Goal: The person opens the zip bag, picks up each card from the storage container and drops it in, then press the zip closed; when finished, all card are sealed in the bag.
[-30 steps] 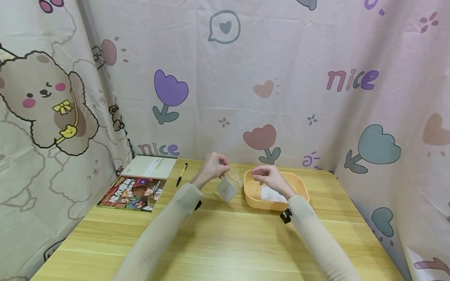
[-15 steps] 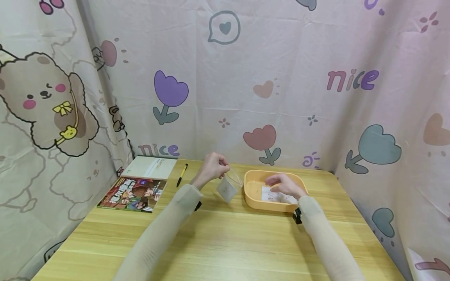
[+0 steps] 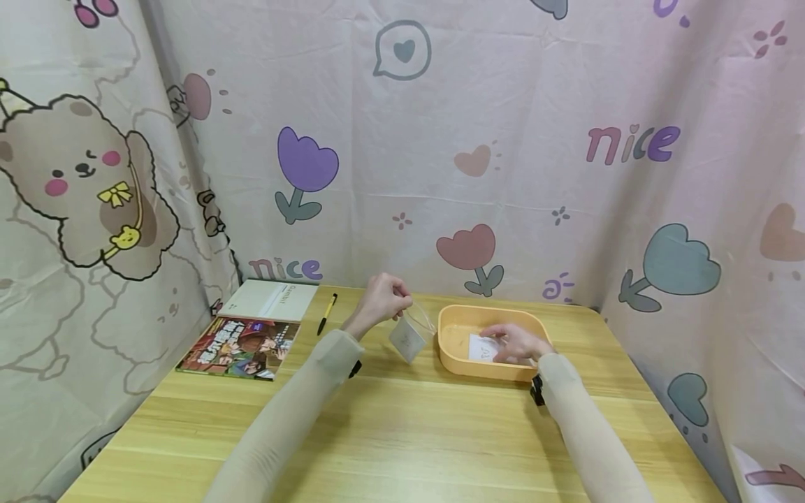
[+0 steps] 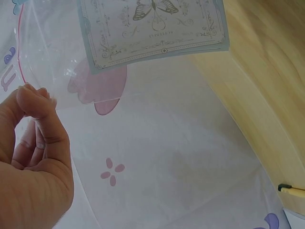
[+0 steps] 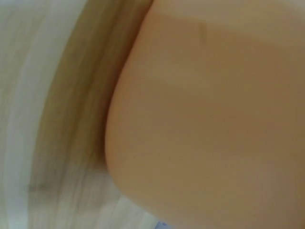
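My left hand pinches the upper edge of a clear zip bag, its thumb and index fingertips meeting there. Inside the bag, which hangs tilted, is a pale card with a butterfly print. To the right, my right hand reaches down into a yellow-orange plastic bin. Its fingers are spread over a white printed paper or card lying on the bin's floor, partly covered by the hand. Contact with it cannot be made out. Only the bin's wall fills the right wrist view, hiding that hand.
A comic-style magazine and a pale book lie at the table's left. Beside them is a yellow-and-black pen. A patterned curtain stands behind the wooden table.
My right hand has moved rightward and down, from above the bin's left part into the bin over the white paper. The left hand and the bag have stayed nearly still.
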`<state>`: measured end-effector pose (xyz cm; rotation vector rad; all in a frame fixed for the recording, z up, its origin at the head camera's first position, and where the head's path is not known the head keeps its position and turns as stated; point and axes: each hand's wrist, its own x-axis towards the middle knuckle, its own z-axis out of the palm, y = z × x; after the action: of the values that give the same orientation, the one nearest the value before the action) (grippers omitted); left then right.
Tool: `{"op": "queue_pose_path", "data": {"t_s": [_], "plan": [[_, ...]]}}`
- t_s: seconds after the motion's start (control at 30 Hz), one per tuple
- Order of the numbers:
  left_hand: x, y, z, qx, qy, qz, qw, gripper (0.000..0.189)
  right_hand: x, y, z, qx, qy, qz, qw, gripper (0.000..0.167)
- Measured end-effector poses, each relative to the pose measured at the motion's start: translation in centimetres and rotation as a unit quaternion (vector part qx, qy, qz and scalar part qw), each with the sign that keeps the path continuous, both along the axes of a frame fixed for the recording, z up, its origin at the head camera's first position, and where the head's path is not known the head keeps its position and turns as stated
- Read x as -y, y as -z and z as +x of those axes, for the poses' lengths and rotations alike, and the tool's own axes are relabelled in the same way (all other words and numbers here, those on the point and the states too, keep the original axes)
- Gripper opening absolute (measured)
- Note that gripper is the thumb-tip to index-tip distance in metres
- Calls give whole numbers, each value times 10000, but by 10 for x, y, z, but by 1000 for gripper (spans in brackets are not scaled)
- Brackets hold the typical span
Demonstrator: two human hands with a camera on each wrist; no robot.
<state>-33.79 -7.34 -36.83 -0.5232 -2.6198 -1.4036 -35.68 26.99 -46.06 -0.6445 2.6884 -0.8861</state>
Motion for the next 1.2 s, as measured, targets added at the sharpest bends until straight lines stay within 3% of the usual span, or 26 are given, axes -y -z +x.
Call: {"op": "queue_pose_path", "data": {"t_s": [0.27, 0.6, 1.07, 1.2], "plan": [[-1, 0, 0, -17, -12, -49, 10000, 9, -6, 8, 2, -340, -186, 111, 9992, 63], [-1, 1, 0, 0, 14, -36, 10000, 10, -4, 11, 2, -741, -297, 311, 9963, 75], [-1, 1, -2, 42, -13, -65, 10000, 7, -4, 9, 2, -578, 3, 122, 9983, 76], [-1, 2, -2, 77, 4, -53, 10000, 7, -4, 5, 1, -452, 241, -292, 9983, 63]]}}
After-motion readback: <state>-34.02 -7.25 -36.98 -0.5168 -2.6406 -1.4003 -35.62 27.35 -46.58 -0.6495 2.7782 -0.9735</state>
